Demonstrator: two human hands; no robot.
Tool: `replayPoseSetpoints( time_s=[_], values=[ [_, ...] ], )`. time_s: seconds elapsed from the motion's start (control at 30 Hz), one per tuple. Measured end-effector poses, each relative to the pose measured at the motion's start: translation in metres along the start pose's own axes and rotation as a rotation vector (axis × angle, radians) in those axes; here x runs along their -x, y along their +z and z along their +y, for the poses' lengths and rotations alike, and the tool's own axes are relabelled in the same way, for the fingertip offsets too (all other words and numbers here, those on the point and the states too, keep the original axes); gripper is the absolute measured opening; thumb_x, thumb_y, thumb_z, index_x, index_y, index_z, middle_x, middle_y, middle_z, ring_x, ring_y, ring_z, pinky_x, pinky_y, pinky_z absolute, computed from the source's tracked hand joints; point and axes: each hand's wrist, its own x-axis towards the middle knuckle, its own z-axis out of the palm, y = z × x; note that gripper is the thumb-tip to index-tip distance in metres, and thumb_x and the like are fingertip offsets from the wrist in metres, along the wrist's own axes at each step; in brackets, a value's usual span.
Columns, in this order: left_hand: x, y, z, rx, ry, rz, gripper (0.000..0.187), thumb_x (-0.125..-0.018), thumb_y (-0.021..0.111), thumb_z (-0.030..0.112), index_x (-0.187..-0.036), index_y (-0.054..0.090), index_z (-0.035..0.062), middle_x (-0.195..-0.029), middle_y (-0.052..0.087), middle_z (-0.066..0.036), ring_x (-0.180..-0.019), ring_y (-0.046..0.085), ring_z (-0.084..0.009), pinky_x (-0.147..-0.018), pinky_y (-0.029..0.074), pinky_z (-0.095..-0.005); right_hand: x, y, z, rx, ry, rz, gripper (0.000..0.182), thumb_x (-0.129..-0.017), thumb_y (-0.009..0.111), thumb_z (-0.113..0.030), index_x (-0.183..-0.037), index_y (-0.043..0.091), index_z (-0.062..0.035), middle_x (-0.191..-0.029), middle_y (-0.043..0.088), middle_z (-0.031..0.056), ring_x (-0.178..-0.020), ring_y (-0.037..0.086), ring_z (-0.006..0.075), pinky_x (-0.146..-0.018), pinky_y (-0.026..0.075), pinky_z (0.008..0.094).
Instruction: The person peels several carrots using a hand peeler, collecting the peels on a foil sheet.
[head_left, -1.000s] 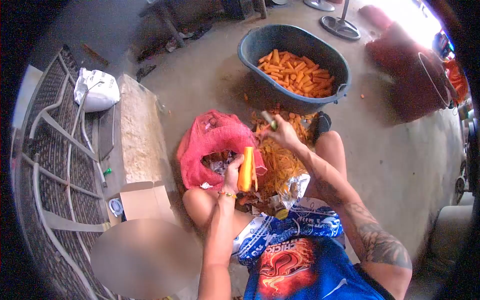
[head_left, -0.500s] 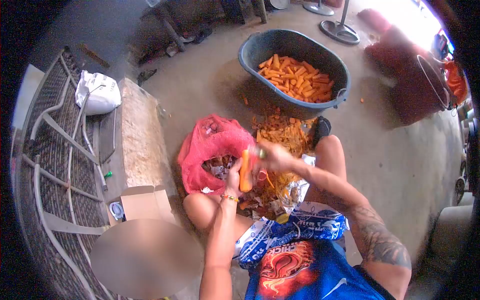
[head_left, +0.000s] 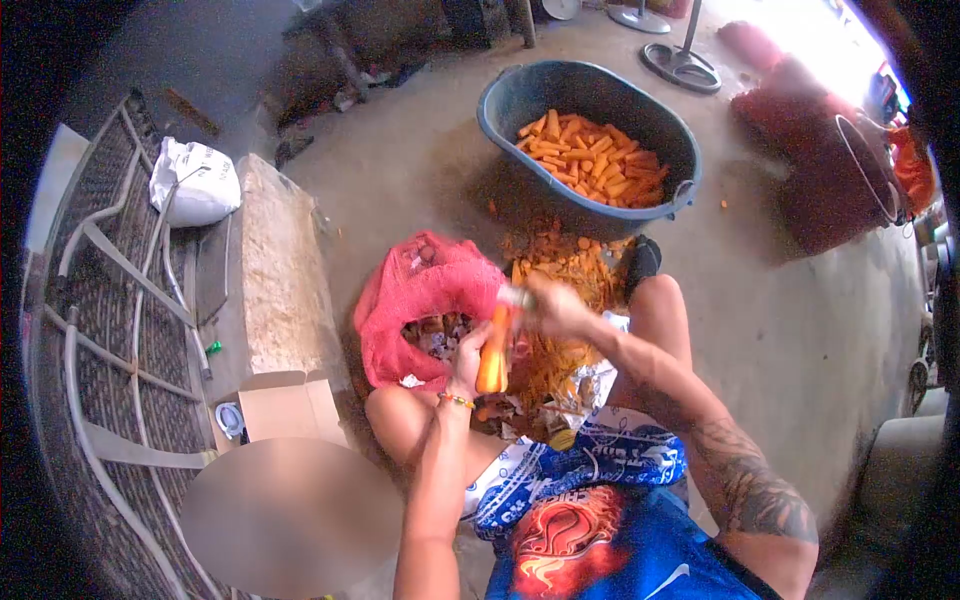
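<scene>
A carrot [head_left: 491,352] is gripped upright in the left hand [head_left: 465,358] while a peeler [head_left: 513,297], clenched in the right hand [head_left: 556,305], is set at its top, over a heap of peelings [head_left: 560,300].

Left hand [head_left: 466,352] holds carrot [head_left: 492,352]; right hand [head_left: 556,305] peels.

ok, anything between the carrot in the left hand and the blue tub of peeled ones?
No solid obstacle. The left hand holds the carrot, with the right hand and peeler at its top. Only the peel pile lies on the floor before the blue tub.
</scene>
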Motion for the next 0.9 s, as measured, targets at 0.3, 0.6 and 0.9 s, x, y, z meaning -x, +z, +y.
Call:
replayPoseSetpoints(
  time_s=[0.3, 0.6, 0.9],
  values=[
    [0.011, 0.027, 0.012, 0.075, -0.015, 0.070, 0.038, -0.100, 0.055, 0.038, -0.123, 0.060, 0.0084, -0.090, 0.067, -0.010, -0.065, 0.065, -0.0212, -0.056, 0.055, -0.0354, 0.013, -0.007, -0.040, -0.050, -0.048, -0.223, 0.048, -0.079, 0.083, -0.035, -0.111, 0.060, -0.0081, -0.095, 0.069, 0.0173, -0.089, 0.069, 0.0360, -0.076, 0.055, 0.0469],
    [0.021, 0.028, 0.012, -0.161, 0.002, 0.039, 0.043, -0.104, 0.052, 0.030, -0.141, 0.054, 0.0092, -0.094, 0.066, -0.006, -0.070, 0.064, -0.0169, -0.058, 0.055, -0.0316, -0.027, -0.046, 0.006, -0.160, 0.039, -0.060, 0.069, -0.074, 0.087, -0.046, -0.120, 0.058, -0.0033, -0.100, 0.070, 0.0250, -0.095, 0.068, 0.0431, -0.080, 0.052, 0.0493],
    [0.001, 0.000, -0.002, 0.277, -0.066, 0.085, 0.038, -0.102, 0.054, 0.041, -0.119, 0.061, 0.0085, -0.094, 0.067, -0.009, -0.073, 0.066, -0.0207, -0.063, 0.056, -0.0361, 0.009, -0.004, -0.030, -0.087, -0.021, -0.182, 0.052, -0.079, 0.083, -0.033, -0.116, 0.058, -0.0073, -0.096, 0.069, 0.0193, -0.090, 0.069, 0.0398, -0.077, 0.054, 0.0484]
  ],
)
